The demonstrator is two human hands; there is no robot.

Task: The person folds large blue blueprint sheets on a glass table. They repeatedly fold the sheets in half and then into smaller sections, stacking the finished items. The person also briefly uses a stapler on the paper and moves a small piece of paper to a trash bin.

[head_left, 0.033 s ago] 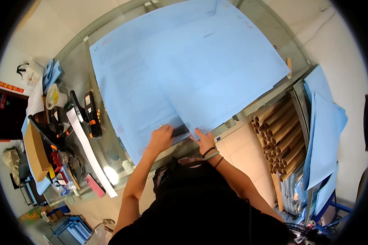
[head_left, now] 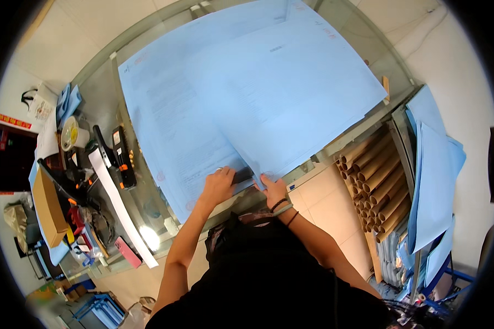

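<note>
While the lower blue sheets (head_left: 164,126) spread across the left part of the glass-topped table (head_left: 362,28), the upper blue sheet (head_left: 302,93) overlaps them and reaches toward the table's right edge. Its near-left corner lies at the table's near edge, right at the fingers of the right hand (head_left: 274,193), which look closed in a pinch, thumb on top of the paper. From that corner the sheet's near border slants away toward the table's right edge. The left hand (head_left: 218,186) rests on the lower sheets just to the left, its fingers bent and close together beside a flat dark block (head_left: 242,175); whether they grip the block or merely touch it, I cannot tell. The block sits between both hands, nearer the left, its long axis running roughly along the table's near edge and aimed at the pinched corner. Toward the near-left corner of the table lie a long white paper strip (head_left: 118,205) and a pink phone (head_left: 127,252); cardboard tubes (head_left: 376,175) are stacked beyond the near-right edge.
</note>
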